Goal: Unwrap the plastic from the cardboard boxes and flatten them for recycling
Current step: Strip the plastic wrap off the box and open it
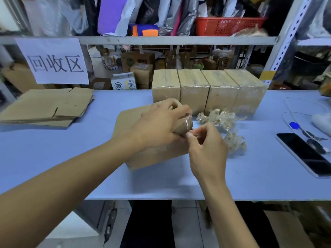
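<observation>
Unwrapping step: left hand point(161, 122) grips the wrapped box point(154, 154) — right hand point(206, 145), at its 3 o'clock, pinches the plastic film point(188, 120). Next: peel film clear.

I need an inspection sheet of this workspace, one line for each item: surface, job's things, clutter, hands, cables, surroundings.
Surface: blue table.
Job's things: box in hand, still wrapped; four wrapped boxes in a row behind; flattened cardboard stacked at left; plastic wads beside the box.
Clutter: phone, keys.
Hands: left hand grips the box; right hand pinches plastic at its corner.
Cables: white cable at right.
Surroundings: paper sign, red basket on the shelf.
</observation>
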